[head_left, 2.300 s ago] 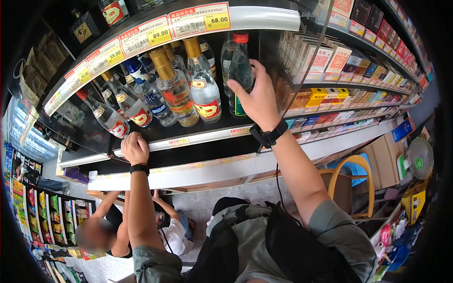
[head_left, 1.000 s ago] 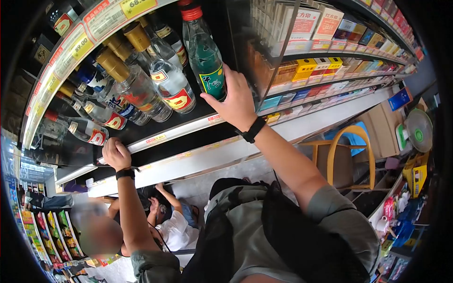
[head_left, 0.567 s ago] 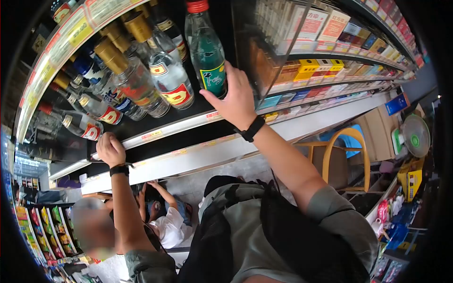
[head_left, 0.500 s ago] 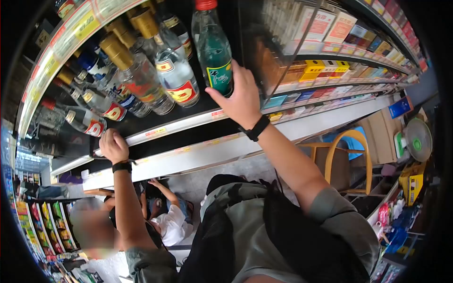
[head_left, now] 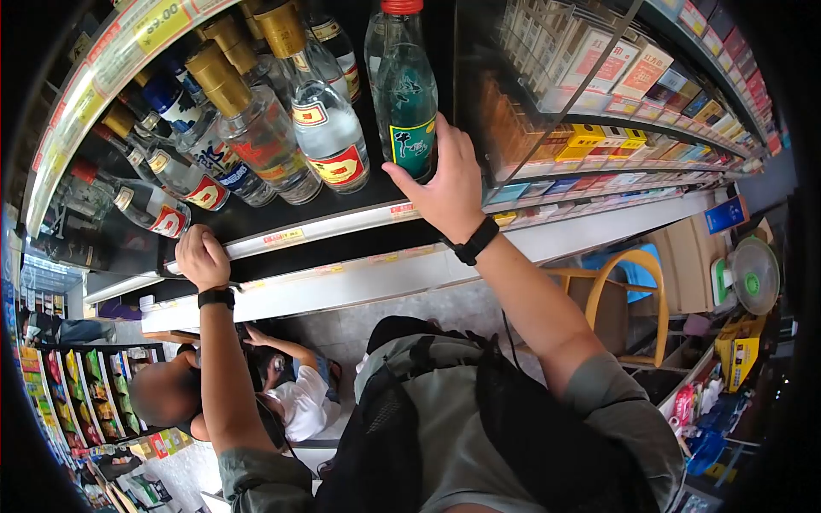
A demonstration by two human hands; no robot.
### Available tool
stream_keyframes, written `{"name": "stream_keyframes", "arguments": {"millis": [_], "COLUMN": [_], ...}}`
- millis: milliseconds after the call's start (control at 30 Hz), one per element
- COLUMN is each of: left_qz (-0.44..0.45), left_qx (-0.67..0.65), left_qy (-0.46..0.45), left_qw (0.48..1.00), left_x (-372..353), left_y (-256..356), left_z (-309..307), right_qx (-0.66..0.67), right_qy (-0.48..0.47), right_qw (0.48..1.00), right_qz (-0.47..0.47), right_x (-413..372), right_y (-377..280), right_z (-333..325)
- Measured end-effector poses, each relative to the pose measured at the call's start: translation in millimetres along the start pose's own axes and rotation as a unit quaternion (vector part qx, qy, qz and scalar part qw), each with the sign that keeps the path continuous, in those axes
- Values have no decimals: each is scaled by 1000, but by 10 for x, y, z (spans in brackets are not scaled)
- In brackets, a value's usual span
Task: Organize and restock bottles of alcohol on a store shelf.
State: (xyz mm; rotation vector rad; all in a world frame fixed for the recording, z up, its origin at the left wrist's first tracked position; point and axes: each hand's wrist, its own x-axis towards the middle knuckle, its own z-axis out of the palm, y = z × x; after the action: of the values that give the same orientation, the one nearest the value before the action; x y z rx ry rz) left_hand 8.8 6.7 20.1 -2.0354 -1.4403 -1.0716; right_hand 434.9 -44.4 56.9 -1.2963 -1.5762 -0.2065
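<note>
In the head view, my right hand [head_left: 453, 192] has its thumb and fingers around the lower part of a green glass bottle [head_left: 409, 103] with a red cap. That bottle stands upright on the black shelf [head_left: 380, 192], and another clear bottle shows partly behind it. My left hand [head_left: 203, 259] is curled over the shelf's front edge, below a small clear bottle [head_left: 154, 212] with a red and white label. Between my hands stand several clear liquor bottles, among them a gold-capped one [head_left: 329, 132] with a red and yellow label.
Cigarette packs [head_left: 611, 64] fill racks to the right, behind a clear panel. Below are a wooden chair [head_left: 663, 299] and a fan [head_left: 754, 275]. Another person in a white shirt [head_left: 304, 406] is low down on the left, near a person with a blurred head. Snack shelves [head_left: 81, 393] stand beyond.
The view has shifted slightly, so the bottles appear a little further right. My right hand stays around the green bottle and my left hand stays on the shelf edge.
</note>
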Motion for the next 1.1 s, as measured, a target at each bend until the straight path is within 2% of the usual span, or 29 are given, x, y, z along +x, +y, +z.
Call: {"name": "stream_keyframes", "arguments": {"millis": [567, 667, 700, 833, 967, 1100], "left_qz": [11, 6, 10, 7, 8, 20], "left_qx": [1, 0, -2, 4, -2, 7], "left_qy": [-14, -18, -18, -21, -31, -32], "left_qw": [1000, 1000, 1000, 1000, 999, 999], "left_x": [-9, -7, 20, -13, -26, -10], "left_y": [-61, -17, 18, -27, -77, -75], "left_z": [-24, 27, 40, 46, 52, 87], "right_qx": [10, 17, 80, 109, 93, 72], "right_qy": [1, 34, -12, 24, 20, 22], "right_qw": [999, 998, 997, 994, 994, 997], "right_qz": [31, -55, -1, 13, 45, 32], "right_x": [12, 15, -24, -46, -47, -39], "right_y": [8, 66, 95, 97, 75, 87], "right_z": [-14, -32, -46, -9, -2, -50]}}
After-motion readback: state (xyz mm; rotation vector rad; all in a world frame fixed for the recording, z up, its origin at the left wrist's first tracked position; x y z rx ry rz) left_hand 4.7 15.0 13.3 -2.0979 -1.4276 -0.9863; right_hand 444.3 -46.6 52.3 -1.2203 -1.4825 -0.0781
